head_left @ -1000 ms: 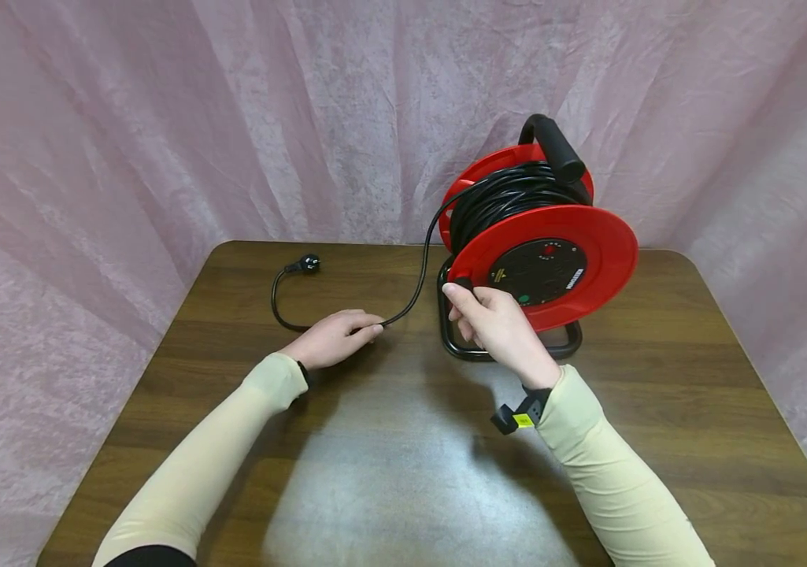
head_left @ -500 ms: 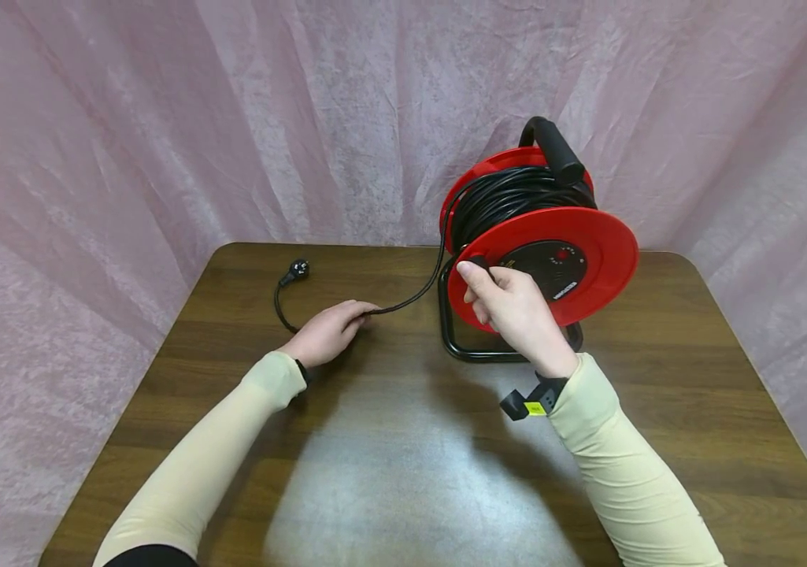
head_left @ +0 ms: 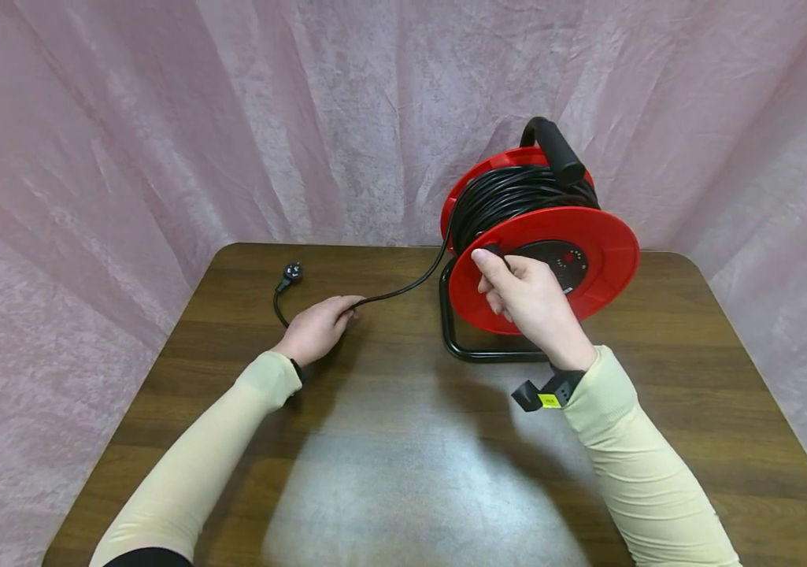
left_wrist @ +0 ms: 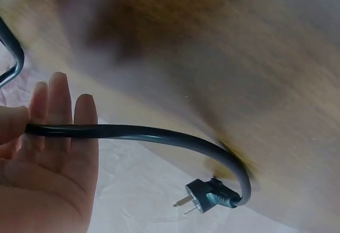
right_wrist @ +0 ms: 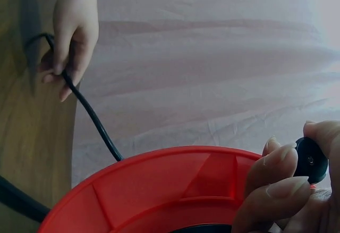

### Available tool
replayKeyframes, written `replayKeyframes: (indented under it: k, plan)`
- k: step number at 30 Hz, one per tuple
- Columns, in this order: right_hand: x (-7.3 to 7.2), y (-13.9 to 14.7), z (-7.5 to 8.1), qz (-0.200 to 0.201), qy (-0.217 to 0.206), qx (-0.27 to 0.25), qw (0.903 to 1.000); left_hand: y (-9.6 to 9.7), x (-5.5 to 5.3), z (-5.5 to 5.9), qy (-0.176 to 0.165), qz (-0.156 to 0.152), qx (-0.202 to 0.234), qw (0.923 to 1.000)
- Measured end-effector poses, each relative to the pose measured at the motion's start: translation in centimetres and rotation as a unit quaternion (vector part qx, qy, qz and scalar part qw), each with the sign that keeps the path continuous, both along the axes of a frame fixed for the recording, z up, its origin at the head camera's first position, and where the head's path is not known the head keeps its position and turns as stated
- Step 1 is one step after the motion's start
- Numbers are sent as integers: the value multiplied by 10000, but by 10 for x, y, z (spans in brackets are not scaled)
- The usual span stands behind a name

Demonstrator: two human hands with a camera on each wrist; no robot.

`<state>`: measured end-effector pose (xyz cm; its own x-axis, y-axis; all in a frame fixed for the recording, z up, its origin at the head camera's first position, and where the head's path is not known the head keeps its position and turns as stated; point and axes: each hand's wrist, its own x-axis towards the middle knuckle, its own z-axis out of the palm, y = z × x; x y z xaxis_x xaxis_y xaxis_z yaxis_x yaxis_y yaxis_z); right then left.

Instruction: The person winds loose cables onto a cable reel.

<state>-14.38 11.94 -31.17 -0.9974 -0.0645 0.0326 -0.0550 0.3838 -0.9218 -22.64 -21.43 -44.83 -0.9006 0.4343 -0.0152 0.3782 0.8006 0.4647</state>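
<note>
A red cable reel (head_left: 608, 260) wound with black cable stands at the back right of the table. My right hand (head_left: 534, 299) grips the black crank knob (right_wrist: 311, 161) on the reel's near flange, thumb on one side and curled fingers on the other. My left hand (head_left: 316, 329) pinches the loose cable (head_left: 403, 291) left of the reel; in the left wrist view the cable crosses the fingers with the thumb on it. Beyond that hand the short free end bends round to a black plug (left_wrist: 204, 193) with bare metal pins.
Under the reel is a black tube stand (head_left: 495, 357), and a black carry handle (head_left: 555, 150) sticks up above it. The brown wooden table (head_left: 403, 465) ends at a pink curtain (head_left: 346, 118) along the back. A small black device (head_left: 548, 390) is strapped to the right wrist.
My right hand has moved right and slightly up with the knob, and the reel has turned clockwise. The left hand has shifted a little left and up with the cable; the plug has swung left.
</note>
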Motion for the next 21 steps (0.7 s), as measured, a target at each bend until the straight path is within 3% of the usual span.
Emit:
replayKeyframes:
  k: [7, 12, 21]
  plan:
    - [1, 3, 5, -113, 14, 347, 9993, -3, 3, 3, 85, 7, -5, 10000]
    - [3, 9, 12, -285, 179, 554, 9979, -12, 4, 3, 30, 177, -55, 9998]
    - [7, 22, 21, -407, 330, 528, 9972, -20, 5, 6, 164, 354, 190, 9991]
